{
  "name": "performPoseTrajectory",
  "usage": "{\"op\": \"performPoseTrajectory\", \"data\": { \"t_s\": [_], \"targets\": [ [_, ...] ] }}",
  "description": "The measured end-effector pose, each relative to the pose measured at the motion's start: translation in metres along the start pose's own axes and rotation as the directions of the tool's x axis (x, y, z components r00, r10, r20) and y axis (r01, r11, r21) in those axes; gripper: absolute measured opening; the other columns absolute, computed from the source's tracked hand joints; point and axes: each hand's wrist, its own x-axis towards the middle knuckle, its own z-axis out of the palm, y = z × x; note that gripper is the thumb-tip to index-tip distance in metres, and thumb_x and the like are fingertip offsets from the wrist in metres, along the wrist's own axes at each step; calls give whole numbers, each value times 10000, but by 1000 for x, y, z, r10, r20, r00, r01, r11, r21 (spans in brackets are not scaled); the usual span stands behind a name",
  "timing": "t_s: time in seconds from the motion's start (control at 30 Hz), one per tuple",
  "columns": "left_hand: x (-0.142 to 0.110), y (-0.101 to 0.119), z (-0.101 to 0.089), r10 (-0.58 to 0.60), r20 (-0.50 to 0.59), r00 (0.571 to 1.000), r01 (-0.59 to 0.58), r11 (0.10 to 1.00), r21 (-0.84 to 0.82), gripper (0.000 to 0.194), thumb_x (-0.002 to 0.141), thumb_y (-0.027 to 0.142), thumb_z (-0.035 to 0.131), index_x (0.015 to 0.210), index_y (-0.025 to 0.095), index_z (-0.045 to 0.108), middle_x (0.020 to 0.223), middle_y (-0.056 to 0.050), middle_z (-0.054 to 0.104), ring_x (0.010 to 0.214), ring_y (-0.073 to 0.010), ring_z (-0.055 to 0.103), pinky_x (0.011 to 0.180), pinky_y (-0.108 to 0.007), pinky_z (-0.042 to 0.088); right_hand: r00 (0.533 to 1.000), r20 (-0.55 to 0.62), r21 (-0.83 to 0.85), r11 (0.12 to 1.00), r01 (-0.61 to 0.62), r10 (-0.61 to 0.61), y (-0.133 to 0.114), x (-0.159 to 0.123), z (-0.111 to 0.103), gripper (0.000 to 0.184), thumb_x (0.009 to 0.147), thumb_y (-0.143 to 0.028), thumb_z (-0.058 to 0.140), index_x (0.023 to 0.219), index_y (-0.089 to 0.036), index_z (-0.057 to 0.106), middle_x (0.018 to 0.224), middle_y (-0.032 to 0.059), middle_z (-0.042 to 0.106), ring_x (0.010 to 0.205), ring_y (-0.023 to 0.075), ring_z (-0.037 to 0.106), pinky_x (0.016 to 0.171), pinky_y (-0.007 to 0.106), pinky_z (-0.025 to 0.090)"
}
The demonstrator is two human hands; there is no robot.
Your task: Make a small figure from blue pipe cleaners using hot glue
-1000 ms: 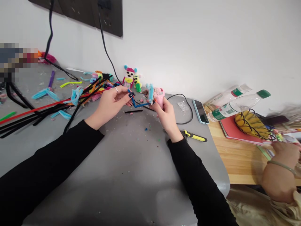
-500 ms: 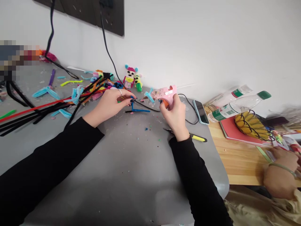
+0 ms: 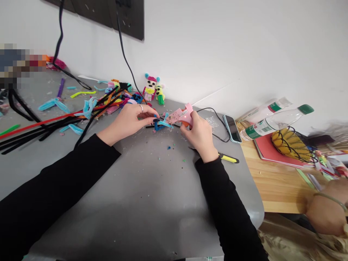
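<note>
Between thumb and fingers, my left hand (image 3: 133,119) pinches a bent blue pipe cleaner (image 3: 161,127). My right hand (image 3: 200,136) is wrapped round the handle of a pink glue gun (image 3: 179,115), whose front end points left at the blue piece. Light-blue fuzzy strands (image 3: 165,120) are at the gun's front end, close to the pipe cleaner; whether they touch it I cannot tell. Behind my hands, two small pipe-cleaner dolls (image 3: 150,88) lean against the wall.
Black and red pipe cleaners (image 3: 51,123) and coloured scraps lie on the left. A yellow-handled cutter (image 3: 230,158), a phone (image 3: 232,128) and a black cord (image 3: 221,137) are on the right. Beyond stand plastic bottles (image 3: 277,121) and another person's hand (image 3: 326,208).
My right hand took up the glue gun, lifted it right, then brought it back left and down to the blue pipe cleaner. My left hand kept its pinch and shifted slightly right.
</note>
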Motion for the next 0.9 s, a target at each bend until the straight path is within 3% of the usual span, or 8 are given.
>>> {"op": "performPoseTrajectory", "data": {
  "t_s": [0.53,0.9],
  "targets": [
    [0,0,-1,42,25,999,-45,991,129,238,877,360,655,961,219,827,937,-30,827,708,-171,708,703,-271,564,997,66,-32,999,38,-36,2,2,5,132,872,-279,560,986,-217,537,736,27,586,651,203,478,614,304,213],
    [0,-3,-1,58,38,998,-62,989,133,261,897,402,650,971,228,830,985,-44,829,749,-185,721,726,-285,571,996,80,-77,996,47,-41,3,3,7,156,865,-257,566,1013,-211,547,766,46,616,677,222,513,616,308,202]
  ]
}}
